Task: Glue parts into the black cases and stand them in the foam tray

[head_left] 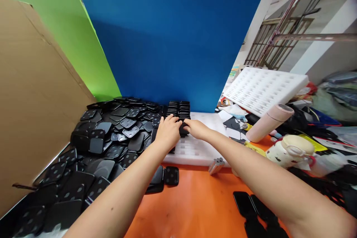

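Both of my hands are at the white foam tray (199, 148), in which flat black cases (178, 108) stand in two tight rows. My left hand (168, 132) curves over the near end of the left row, its fingertips against the black pieces. From the right, my right hand (197, 129) pinches a small black case (183, 131) between thumb and fingers. That case lies between the two hands, and the left fingertips touch it. The undersides of my fingers are partly hidden.
A big heap of black cases (129, 122) covers the left side, beside a cardboard sheet (36, 81). A blue panel (167, 41) rises behind. Metallic cylinders (216, 165), a pink bottle (269, 122), a cream bottle (290, 150) and open black cases (256, 208) lie right on the orange table (192, 200).
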`<move>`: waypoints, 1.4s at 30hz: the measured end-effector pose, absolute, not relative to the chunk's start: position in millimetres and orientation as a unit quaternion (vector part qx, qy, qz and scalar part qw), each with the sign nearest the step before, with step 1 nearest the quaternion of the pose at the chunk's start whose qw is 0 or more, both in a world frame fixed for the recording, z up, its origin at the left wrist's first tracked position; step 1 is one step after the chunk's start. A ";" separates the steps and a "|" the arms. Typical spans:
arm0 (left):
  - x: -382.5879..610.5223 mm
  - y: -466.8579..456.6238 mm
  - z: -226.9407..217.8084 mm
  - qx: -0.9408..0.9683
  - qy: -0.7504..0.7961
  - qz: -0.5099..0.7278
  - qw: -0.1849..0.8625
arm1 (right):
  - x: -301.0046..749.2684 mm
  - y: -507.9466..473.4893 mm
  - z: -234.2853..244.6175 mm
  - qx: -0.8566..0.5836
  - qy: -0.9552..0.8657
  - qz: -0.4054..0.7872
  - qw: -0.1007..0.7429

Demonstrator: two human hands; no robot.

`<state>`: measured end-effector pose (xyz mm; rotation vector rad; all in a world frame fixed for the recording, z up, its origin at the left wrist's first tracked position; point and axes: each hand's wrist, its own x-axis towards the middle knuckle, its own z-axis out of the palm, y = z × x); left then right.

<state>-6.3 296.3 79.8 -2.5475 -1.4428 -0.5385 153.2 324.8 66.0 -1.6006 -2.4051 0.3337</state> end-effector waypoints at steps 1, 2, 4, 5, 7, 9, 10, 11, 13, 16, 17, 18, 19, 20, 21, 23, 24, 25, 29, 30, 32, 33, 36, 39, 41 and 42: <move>-5.0 294.8 82.2 -0.853 -0.483 -0.180 0.083 | 152.8 321.4 68.2 -0.552 -0.818 0.113 0.120; -3.5 290.6 84.8 -0.853 -0.482 -0.184 0.084 | 154.4 315.4 73.2 -0.557 -0.813 0.112 0.126; 0.7 272.6 86.7 -0.853 -0.473 -0.210 0.073 | 165.1 293.3 88.9 -0.573 -0.799 0.104 0.146; 3.9 258.9 84.6 -0.856 -0.462 -0.226 0.053 | 174.8 276.7 97.4 -0.582 -0.791 0.101 0.162; 13.6 224.4 72.3 -0.880 -0.414 -0.234 -0.022 | 201.8 232.3 108.7 -0.597 -0.772 0.102 0.191; 29.8 185.7 50.3 -0.928 -0.313 -0.165 -0.119 | 235.2 176.3 104.8 -0.596 -0.754 0.149 0.233; 41.0 167.4 36.9 -0.947 -0.253 -0.119 -0.158 | 252.5 146.4 95.7 -0.611 -0.738 0.175 0.225; 54.3 151.1 23.0 -0.959 -0.199 -0.085 -0.181 | 269.3 116.8 82.0 -0.641 -0.712 0.203 0.203; 85.2 127.5 -3.3 -0.973 -0.123 -0.067 -0.184 | 298.7 64.4 45.5 -0.729 -0.631 0.217 0.152; 128.3 114.8 -27.8 -0.989 -0.049 -0.036 -0.135 | 323.8 14.9 -7.7 -0.806 -0.551 0.179 0.124; 137.7 114.4 -30.7 -0.992 -0.041 -0.024 -0.121 | 326.3 6.8 -19.6 -0.821 -0.530 0.174 0.122; 143.5 114.8 -31.2 -0.993 -0.037 -0.014 -0.110 | 326.4 2.2 -27.8 -0.830 -0.516 0.173 0.122; 145.6 115.5 -29.5 -0.994 -0.035 -0.007 -0.101 | 324.7 0.3 -32.6 -0.835 -0.506 0.179 0.121; 144.0 116.1 -26.2 -0.995 -0.034 -0.004 -0.090 | 321.6 0.3 -34.5 -0.836 -0.501 0.190 0.122; 139.3 116.6 -21.9 -0.997 -0.034 -0.002 -0.076 | 317.7 1.4 -34.6 -0.831 -0.501 0.206 0.125; 123.1 117.3 -12.3 -0.998 -0.040 0.001 -0.044 | 308.7 3.9 -31.9 -0.812 -0.512 0.245 0.138; 112.9 117.5 -7.7 -0.998 -0.051 0.002 -0.029 | 304.1 4.2 -30.0 -0.800 -0.520 0.260 0.148; 102.0 117.9 -3.7 -0.998 -0.067 0.003 -0.019 | 299.8 3.7 -27.8 -0.787 -0.529 0.274 0.159; 56.9 120.9 7.6 -0.988 -0.149 0.016 -0.019 | 287.3 -0.4 -6.4 -0.738 -0.567 0.304 0.206; 45.7 121.7 10.2 -0.984 -0.177 0.020 -0.029 | 285.2 0.5 3.9 -0.730 -0.572 0.304 0.219; 23.1 122.9 16.3 -0.966 -0.250 0.018 -0.064 | 280.6 8.0 30.6 -0.718 -0.583 0.296 0.240; 11.8 123.3 20.1 -0.951 -0.295 0.006 -0.091 | 277.4 15.3 45.9 -0.709 -0.591 0.290 0.254; -19.9 125.2 35.4 -0.883 -0.409 -0.088 -0.211 | 262.0 52.9 91.8 -0.642 -0.643 0.276 0.314; -44.6 132.0 55.9 -0.779 -0.459 -0.233 -0.357 | 237.2 113.3 123.3 -0.575 -0.691 0.214 0.382; -55.1 141.8 71.3 -0.716 -0.475 -0.320 -0.399 | 217.2 161.1 130.2 -0.547 -0.724 0.202 0.368; -58.4 148.5 79.1 -0.695 -0.480 -0.357 -0.399 | 206.9 185.1 129.3 -0.535 -0.740 0.191 0.360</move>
